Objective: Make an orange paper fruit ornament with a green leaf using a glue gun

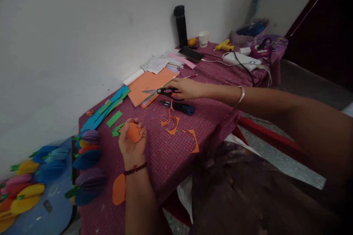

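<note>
From afar, I cradle a light, flexible-looking orange paper cutout (134, 132), best held by its edge, in my half-curled left hand (133, 146) over the surface (162, 158), while beyond it my right hand (184, 87) grips stiff-looking scissors (160, 91) by their black handles near orange sheets (151, 80), blades pointing left, long axis crosswise.

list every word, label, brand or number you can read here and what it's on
No text can be read.
Printed sheet: print too small and faint.
White cup: small mark, too blurred.
Purple object: pale marking, too blurred.
</note>
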A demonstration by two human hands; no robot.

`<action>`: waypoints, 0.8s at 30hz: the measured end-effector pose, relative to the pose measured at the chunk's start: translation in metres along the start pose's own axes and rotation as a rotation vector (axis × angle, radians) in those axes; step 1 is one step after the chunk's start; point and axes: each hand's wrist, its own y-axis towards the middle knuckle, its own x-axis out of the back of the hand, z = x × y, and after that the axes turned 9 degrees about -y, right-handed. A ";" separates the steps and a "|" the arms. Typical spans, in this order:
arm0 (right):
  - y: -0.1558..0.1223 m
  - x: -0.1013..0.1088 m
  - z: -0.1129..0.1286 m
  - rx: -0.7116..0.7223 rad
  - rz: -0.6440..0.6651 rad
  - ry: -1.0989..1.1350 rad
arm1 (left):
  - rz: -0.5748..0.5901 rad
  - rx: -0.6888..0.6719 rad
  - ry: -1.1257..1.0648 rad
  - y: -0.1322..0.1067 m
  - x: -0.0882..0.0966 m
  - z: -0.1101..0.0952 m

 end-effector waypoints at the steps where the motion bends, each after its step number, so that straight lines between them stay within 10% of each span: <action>1: -0.014 0.000 -0.013 -0.043 -0.024 0.011 | -0.018 0.014 -0.011 0.002 0.002 0.001; 8: -0.091 -0.006 -0.067 -0.344 0.019 -0.112 | -0.098 0.065 0.013 0.008 0.008 0.002; 17: -0.089 0.021 0.014 0.139 -0.211 -0.363 | -0.212 0.115 0.085 0.002 -0.001 0.007; 24: -0.080 0.032 0.028 0.323 -0.248 -0.394 | -0.121 0.083 0.160 0.001 0.001 0.020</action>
